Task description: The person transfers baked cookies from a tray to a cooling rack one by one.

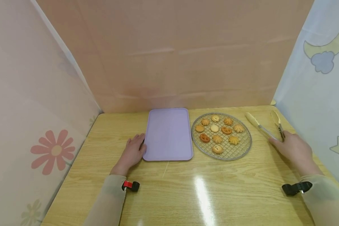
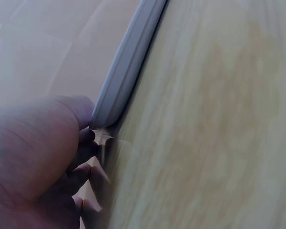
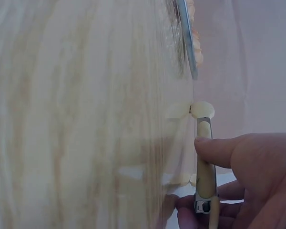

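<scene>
A purple rectangular tray (image 1: 168, 134) lies flat on the table. At its left edge my left hand (image 1: 132, 150) holds the rim near the front corner; in the left wrist view the thumb (image 2: 78, 109) touches the rim, with the fingers lower, by the tabletop. On the right, my right hand (image 1: 296, 151) grips a pair of tongs (image 1: 266, 131) with cream tips, its two arms spread wide. Between tray and tongs sits a round wire rack (image 1: 241, 152) bearing several cookies (image 1: 217, 139), some flower-shaped, some pretzel-shaped. The tongs are apart from the cookies.
The wooden table (image 1: 169, 194) ends at a peach cloth backdrop (image 1: 169, 56). Patterned cloth walls stand at left (image 1: 22, 94) and right (image 1: 313, 94). The right wall is close to my right hand. The rack's left rim nearly meets the tray's right edge.
</scene>
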A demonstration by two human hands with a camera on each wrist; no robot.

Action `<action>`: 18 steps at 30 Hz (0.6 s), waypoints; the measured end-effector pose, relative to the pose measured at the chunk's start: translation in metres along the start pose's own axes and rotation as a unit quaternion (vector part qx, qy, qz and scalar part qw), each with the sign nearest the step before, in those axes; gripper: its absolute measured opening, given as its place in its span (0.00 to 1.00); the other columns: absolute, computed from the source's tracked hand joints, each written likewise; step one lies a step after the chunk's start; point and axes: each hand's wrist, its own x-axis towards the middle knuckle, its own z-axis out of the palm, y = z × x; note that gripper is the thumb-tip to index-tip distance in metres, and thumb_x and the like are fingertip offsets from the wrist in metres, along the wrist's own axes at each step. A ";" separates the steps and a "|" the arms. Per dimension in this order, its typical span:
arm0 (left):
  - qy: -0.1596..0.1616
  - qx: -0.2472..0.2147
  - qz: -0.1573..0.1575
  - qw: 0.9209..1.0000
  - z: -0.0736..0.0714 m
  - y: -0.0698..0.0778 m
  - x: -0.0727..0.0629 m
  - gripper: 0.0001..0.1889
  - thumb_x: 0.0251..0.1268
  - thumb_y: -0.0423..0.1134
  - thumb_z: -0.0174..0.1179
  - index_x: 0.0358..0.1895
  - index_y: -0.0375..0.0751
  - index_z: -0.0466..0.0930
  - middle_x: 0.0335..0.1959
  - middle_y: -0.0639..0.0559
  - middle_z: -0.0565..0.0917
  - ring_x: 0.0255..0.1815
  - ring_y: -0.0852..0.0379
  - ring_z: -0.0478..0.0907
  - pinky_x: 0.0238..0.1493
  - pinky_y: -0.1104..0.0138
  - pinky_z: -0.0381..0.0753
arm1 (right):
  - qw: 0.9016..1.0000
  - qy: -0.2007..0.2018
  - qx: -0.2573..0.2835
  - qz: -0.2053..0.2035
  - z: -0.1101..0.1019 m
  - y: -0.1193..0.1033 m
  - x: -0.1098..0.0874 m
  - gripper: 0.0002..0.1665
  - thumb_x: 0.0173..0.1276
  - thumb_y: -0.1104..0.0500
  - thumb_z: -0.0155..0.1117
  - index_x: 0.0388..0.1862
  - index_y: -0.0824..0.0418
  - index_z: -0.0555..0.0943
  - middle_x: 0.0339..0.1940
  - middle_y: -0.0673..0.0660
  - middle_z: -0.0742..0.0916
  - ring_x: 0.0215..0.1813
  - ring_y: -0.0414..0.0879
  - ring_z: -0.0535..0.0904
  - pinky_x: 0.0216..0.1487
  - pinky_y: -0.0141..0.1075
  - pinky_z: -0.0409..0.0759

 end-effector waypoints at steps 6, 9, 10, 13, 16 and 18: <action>-0.001 -0.001 0.001 1.000 0.000 -0.001 0.000 0.31 0.87 0.39 0.52 0.85 0.27 0.62 0.85 0.33 0.66 0.89 0.33 0.55 0.88 0.36 0.41 | 1.000 -0.012 -0.012 0.006 0.000 -0.002 0.001 0.43 0.83 0.32 0.59 0.47 0.76 0.74 0.34 0.76 0.84 0.35 0.70 0.84 0.25 0.56 0.78; 0.002 -0.002 0.004 1.000 0.001 -0.002 0.000 0.31 0.87 0.39 0.52 0.85 0.26 0.62 0.85 0.33 0.66 0.89 0.32 0.55 0.88 0.36 0.42 | 1.000 -0.004 -0.015 0.005 0.002 -0.001 0.002 0.42 0.82 0.33 0.61 0.45 0.75 0.75 0.32 0.75 0.84 0.34 0.70 0.84 0.25 0.57 0.78; 0.003 -0.002 0.004 1.000 0.002 -0.003 0.001 0.31 0.87 0.39 0.52 0.85 0.27 0.62 0.85 0.33 0.66 0.89 0.32 0.55 0.87 0.36 0.42 | 1.000 -0.002 -0.015 0.004 0.003 -0.001 0.002 0.41 0.82 0.33 0.61 0.44 0.75 0.74 0.32 0.74 0.84 0.33 0.70 0.83 0.25 0.57 0.78; 0.007 -0.003 0.005 1.000 0.002 -0.003 0.000 0.31 0.87 0.39 0.52 0.85 0.27 0.62 0.85 0.33 0.66 0.88 0.32 0.55 0.87 0.35 0.42 | 1.000 -0.001 -0.020 0.003 0.003 0.000 0.002 0.40 0.82 0.34 0.63 0.43 0.75 0.74 0.31 0.74 0.83 0.33 0.70 0.83 0.25 0.57 0.78; 0.005 -0.003 0.004 1.000 0.001 -0.003 0.000 0.31 0.87 0.39 0.52 0.85 0.27 0.62 0.85 0.33 0.66 0.88 0.33 0.55 0.88 0.36 0.42 | 1.000 -0.002 -0.023 0.003 0.003 -0.001 0.001 0.39 0.81 0.35 0.64 0.43 0.75 0.74 0.31 0.74 0.83 0.33 0.70 0.83 0.24 0.57 0.78; 0.004 -0.002 0.007 1.000 0.001 -0.002 0.001 0.31 0.87 0.39 0.52 0.85 0.27 0.62 0.85 0.33 0.66 0.88 0.32 0.55 0.87 0.36 0.42 | 1.000 -0.001 -0.024 0.003 0.002 -0.002 0.000 0.39 0.81 0.36 0.65 0.44 0.76 0.73 0.31 0.75 0.82 0.33 0.71 0.82 0.24 0.58 0.78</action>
